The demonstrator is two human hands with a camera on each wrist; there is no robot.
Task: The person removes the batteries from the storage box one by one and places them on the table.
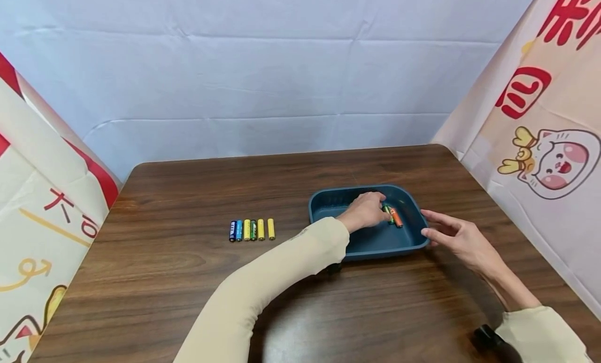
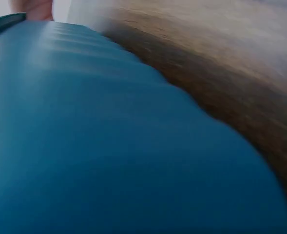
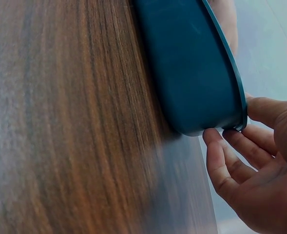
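Observation:
A dark blue rectangular tray point(image 1: 371, 252) stands on the table, its outer wall point(image 2: 133, 122) filling much of the left wrist view. My left hand point(image 1: 365, 210) reaches down inside it, fingertips right at a green battery point(image 1: 387, 215) beside an orange battery point(image 1: 396, 217); I cannot tell whether the fingers pinch the green one. My right hand point(image 1: 462, 243) holds the tray's right end. In the right wrist view, the fingers of that right hand point(image 3: 265, 180) bend against the tray's wall point(image 3: 197, 73), at the rim and the lower edge.
Left of the tray, several batteries point(image 1: 247, 230) in blue, yellow and green stand in a side-by-side row on the brown wooden table point(image 1: 188, 279). A pale cloth point(image 1: 281, 76) hangs behind the table, and printed cloths point(image 1: 544, 159) hang at both sides.

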